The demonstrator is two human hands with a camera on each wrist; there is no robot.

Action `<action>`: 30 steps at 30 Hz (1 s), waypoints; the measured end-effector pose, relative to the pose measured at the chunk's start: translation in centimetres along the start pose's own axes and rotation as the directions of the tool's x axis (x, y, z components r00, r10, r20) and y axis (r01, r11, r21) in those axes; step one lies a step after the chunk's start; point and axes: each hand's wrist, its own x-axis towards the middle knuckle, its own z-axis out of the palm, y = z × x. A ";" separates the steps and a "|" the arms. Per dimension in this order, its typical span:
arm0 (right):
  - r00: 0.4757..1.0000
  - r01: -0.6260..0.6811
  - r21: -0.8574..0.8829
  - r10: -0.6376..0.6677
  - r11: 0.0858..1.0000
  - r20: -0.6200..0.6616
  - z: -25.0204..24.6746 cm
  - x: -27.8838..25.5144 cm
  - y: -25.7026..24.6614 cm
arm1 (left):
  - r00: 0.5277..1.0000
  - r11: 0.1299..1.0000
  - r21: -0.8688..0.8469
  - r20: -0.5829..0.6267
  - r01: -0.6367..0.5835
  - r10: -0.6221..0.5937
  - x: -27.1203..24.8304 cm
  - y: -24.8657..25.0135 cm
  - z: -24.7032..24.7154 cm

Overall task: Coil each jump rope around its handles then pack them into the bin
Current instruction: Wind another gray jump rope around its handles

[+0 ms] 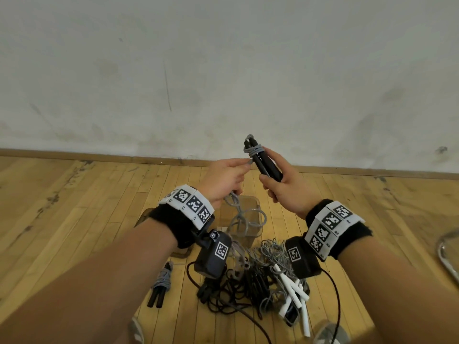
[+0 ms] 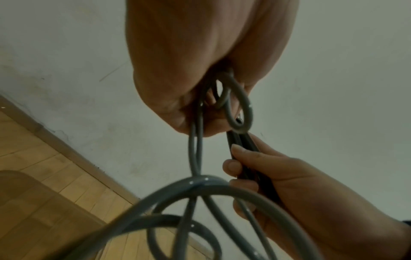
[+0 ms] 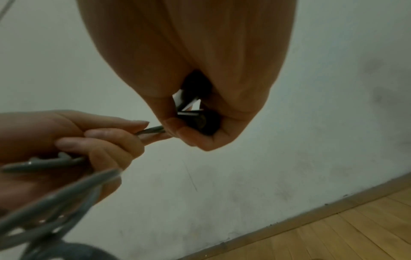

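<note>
Now, rope in hand: a grey plastic-coated jump rope (image 1: 253,152) with two black cylindrical handles (image 1: 267,165) held side by side; a few turns sit around their upper end.
Handle axis: the pair tilts from about 5 o'clock at the base to 11 o'clock at the tip in the head view, tips toward the wall.
Right hand (image 1: 285,187): fingers and thumb curled round the lower half of both handles, holding them as one bundle.
Left hand (image 1: 223,180): fingers pinch the grey cord just beside the wound turns, at about 9 o'clock from the handles; it is the hand nearer the free rope.
Free cord: loose loops (image 2: 200,184) hang from the left fist toward 6 o'clock, down over the bin.
Key relation: the cord leaves the handles sideways, across their long axis, so the next turn likely passes round the pair below the present turns.
Bin: a clear square plastic bin (image 1: 257,233) on the wooden floor, below both hands.
Nearby: a coiled grey rope with black handles (image 1: 160,285) at the bin's 7 o'clock; a tangled pile of ropes (image 1: 268,274), some with white handles, at 6 o'clock.
</note>
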 end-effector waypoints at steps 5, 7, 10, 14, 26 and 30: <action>0.997 0.062 -0.336 -0.074 0.940 -0.024 -0.2 0.1 0.4 | 0.999 0.999 -0.011 -0.004 0.033 -0.033 -0.3 0.1 0.1; 0.995 0.068 -0.461 -0.095 0.885 -0.036 0.3 0.2 0.5 | 1.000 0.999 -0.021 -0.004 0.030 -0.030 -0.3 0.1 0.1; 0.994 0.064 -0.620 -0.106 0.782 -0.031 1.1 -0.1 0.7 | 0.999 1.000 0.004 -0.038 0.022 -0.022 -0.3 -0.3 0.3; 0.986 0.142 -0.607 -0.167 0.781 0.017 1.6 -0.7 1.0 | 0.995 1.000 0.014 -0.096 -0.001 0.002 -0.2 -0.8 0.5; 0.991 -0.136 0.207 0.130 0.969 0.042 -0.8 -1.0 -1.5 | 0.993 0.993 -0.026 -0.037 -0.116 0.115 -0.7 0.5 0.8; 0.985 -0.133 0.247 0.100 0.960 0.143 -0.1 -1.3 -1.4 | 0.991 0.990 -0.040 -0.004 -0.134 0.134 -0.7 0.9 0.8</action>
